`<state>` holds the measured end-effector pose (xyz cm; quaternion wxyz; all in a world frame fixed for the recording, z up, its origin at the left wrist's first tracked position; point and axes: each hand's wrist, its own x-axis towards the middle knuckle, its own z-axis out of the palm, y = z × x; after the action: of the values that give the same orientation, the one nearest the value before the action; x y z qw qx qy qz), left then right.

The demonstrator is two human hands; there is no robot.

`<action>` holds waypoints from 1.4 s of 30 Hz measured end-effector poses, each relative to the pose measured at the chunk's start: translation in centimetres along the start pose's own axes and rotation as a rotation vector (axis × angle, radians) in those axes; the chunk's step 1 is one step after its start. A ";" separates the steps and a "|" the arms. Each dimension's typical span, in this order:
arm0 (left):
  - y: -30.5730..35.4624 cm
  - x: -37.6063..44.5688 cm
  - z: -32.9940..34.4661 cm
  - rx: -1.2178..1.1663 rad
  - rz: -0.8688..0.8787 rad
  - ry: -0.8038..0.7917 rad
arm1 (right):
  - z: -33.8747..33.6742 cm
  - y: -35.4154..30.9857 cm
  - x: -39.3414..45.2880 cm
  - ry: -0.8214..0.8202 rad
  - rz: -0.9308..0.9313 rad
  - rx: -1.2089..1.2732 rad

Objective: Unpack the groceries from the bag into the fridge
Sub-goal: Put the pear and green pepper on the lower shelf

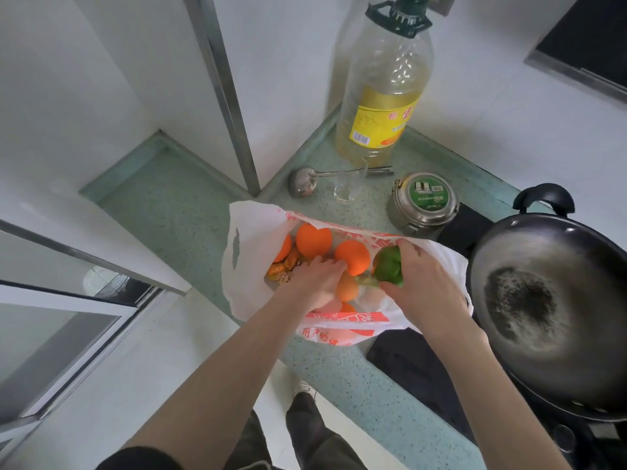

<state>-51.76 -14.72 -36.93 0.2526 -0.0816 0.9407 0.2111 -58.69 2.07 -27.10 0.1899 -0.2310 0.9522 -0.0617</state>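
Observation:
A white plastic bag (249, 245) with red print lies open on the green countertop (176, 215). Inside it are several oranges (314, 239), an egg-like brown item (346, 287) and small orange-wrapped pieces (283, 266). My right hand (420, 286) grips a green pepper (389, 266) at the bag's right side. My left hand (317, 283) reaches into the bag among the fruit, fingers pointing down; what it touches is hidden beneath it. No fridge is in view.
A large oil bottle (383, 93), a metal ladle (302, 183), a small glass (349, 184) and a round steel tin (425, 205) stand behind the bag. A black wok (549, 307) sits on the stove at right. A window frame (68, 300) is at left.

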 end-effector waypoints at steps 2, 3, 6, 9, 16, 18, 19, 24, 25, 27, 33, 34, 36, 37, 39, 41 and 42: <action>0.1 0.5 -0.1 -0.002 -0.012 -0.056 | 0.2 0.2 0.1 0.005 -0.008 0.018; 0.2 0.7 -0.2 0.006 -0.021 -0.087 | 0.3 0.3 0.1 0.004 -0.011 0.025; 0.5 0.8 -0.3 0.043 -0.044 -0.159 | 0.3 0.4 0.2 0.011 -0.018 0.033; 1.0 0.7 -0.2 0.098 -0.057 -0.144 | 0.3 0.5 0.3 0.015 -0.026 0.034; 1.9 0.1 -0.2 0.301 -0.026 -0.034 | 0.4 0.4 0.7 0.016 -0.068 0.062; 1.9 0.1 -0.3 0.319 -0.012 -0.034 | 0.5 0.3 0.8 0.032 -0.089 0.055; 1.9 0.1 -0.3 0.303 -0.007 -0.045 | 0.5 0.3 0.8 0.039 -0.094 0.050; 1.9 -0.4 -0.7 0.241 0.016 -0.072 | 0.2 -0.1 0.5 0.041 -0.082 0.074; 1.9 -0.7 -0.8 0.244 0.016 -0.058 | 0.1 -0.3 0.3 0.044 -0.076 0.088; 1.9 -1.2 -1.0 0.241 0.018 -0.017 | 0.0 -0.7 -0.3 0.048 -0.069 0.110; 0.9 -3.1 -1.8 0.155 0.083 0.210 | -1.3 -1.5 -2.1 0.118 -0.069 0.252; 0.7 -3.5 -1.9 0.134 0.091 0.236 | -1.7 -1.4 -2.3 0.140 -0.069 0.280; 0.3 -4.3 -2.2 0.116 0.105 0.283 | -2.5 -1.3 -2.7 0.171 -0.066 0.330; 0.1 -4.6 -2.3 0.129 0.108 0.302 | -3.0 -1.3 -2.8 0.179 -0.066 0.341; 0.0 -5.4 -2.6 0.192 0.110 0.323 | -3.7 -1.2 -2.9 0.191 -0.067 0.350; 0.0 -6.2 -2.8 0.235 0.104 0.348 | -4.1 -1.1 -2.8 0.189 -0.069 0.367; 0.0 -6.5 -3.0 0.245 0.100 0.363 | -4.3 -1.2 -2.7 0.183 -0.066 0.367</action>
<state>-47.48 -15.67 -31.27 0.0766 -0.0402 0.9922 0.0893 -57.64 2.40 -22.02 0.1395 -0.2170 0.9302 -0.2612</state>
